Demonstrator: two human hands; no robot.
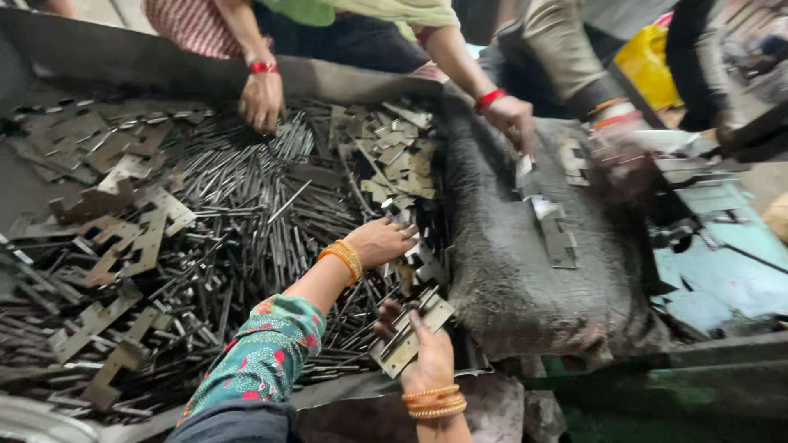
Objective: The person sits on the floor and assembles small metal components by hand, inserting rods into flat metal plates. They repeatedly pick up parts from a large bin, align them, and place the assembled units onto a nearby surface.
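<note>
My left hand (379, 242), with orange bangles at the wrist and a green patterned sleeve, reaches into a heap of small flat metal pieces (394, 160) and touches them with fingers curled. Whether it grips one I cannot tell. My right hand (424, 354), also in orange bangles, holds a small stack of flat metal plates (413, 332) near the front edge. A big pile of thin metal rods (238, 213) fills the tray to the left.
Two hands of a person opposite, with red bangles, rest on the rods (261, 100) and on a dark grey sack (525, 271) bearing a row of metal plates (550, 226). Another person's sleeve (566, 49) is at the back right. Notched metal strips (123, 246) lie left.
</note>
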